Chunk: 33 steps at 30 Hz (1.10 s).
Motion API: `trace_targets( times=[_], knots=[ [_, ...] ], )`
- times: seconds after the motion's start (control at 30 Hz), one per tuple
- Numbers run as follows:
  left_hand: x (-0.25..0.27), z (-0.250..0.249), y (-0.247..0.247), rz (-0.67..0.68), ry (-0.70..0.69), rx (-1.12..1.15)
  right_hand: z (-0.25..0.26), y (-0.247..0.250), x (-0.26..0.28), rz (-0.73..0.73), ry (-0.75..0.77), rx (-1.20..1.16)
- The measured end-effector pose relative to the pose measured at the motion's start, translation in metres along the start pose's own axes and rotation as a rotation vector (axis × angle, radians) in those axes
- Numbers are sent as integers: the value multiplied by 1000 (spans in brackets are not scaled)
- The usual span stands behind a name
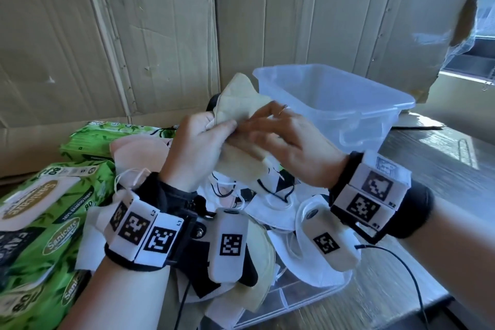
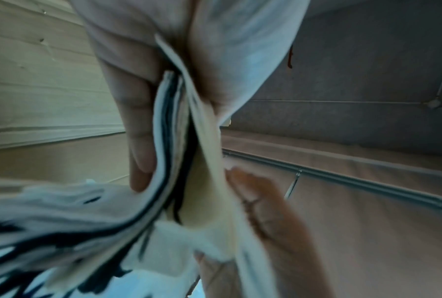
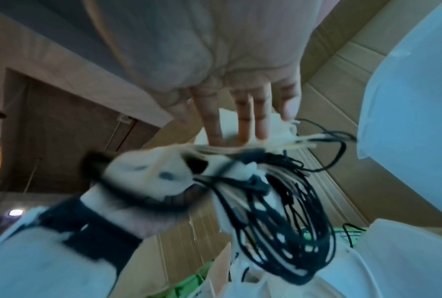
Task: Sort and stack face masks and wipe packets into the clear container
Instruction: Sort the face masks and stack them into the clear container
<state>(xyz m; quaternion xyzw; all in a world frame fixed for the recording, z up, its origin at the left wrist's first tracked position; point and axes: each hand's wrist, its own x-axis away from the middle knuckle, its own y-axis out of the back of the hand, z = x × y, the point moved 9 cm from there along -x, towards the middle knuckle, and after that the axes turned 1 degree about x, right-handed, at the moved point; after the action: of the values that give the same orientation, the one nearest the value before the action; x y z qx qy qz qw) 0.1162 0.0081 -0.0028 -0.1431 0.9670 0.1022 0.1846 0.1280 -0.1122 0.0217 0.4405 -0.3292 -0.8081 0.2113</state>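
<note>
Fingers [image 1: 226,126] of the left hand [image 1: 195,150] are curled around a stack of folded face masks [image 1: 241,104], cream one on the outside, thumb clamped on the near face. The left wrist view shows white and black-edged layers squeezed between the fingers and palm. The right hand [image 1: 289,142] lies flat against the same stack, fingers pretty much straight, a ring on one of them, pressing rather than gripping. The stack is up in the air just left of the clear container [image 1: 375,115], which sits on the desk [image 1: 442,166]. Below the hands there's a messy pile of loose masks [image 1: 270,209], and further left of the container, green wipe packets [image 1: 45,211].
</note>
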Motion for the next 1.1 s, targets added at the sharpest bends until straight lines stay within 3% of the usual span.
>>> trace_targets(
  times=[0.07, 0.2, 0.33, 0.43, 0.57, 0.77, 0.97, 1.1],
  knots=[
    [1, 2, -6, 71, 23, 52, -9, 20, -5, -115, -69, 52],
    [8, -4, -24, 197, 4, 46, -6, 34, -14, -120, -37, 92],
    [7, -9, -27, 194, -36, 160, -7, 53, -10, -362, -24, -56],
    [7, -17, -24, 176, -119, 230, -7, 60, -1, -452, 24, -154],
    [7, -20, -22, 175, -137, 177, -7, 64, 2, -449, 69, -155],
    [8, -13, -27, 221, -79, 174, -14, 49, 0, -254, -14, -232],
    [4, -8, -14, 144, -37, 67, -37, 76, 3, -471, -85, -225],
    [3, -7, -6, 114, -36, -51, -44, 87, -1, -439, -137, -198]
  ],
)
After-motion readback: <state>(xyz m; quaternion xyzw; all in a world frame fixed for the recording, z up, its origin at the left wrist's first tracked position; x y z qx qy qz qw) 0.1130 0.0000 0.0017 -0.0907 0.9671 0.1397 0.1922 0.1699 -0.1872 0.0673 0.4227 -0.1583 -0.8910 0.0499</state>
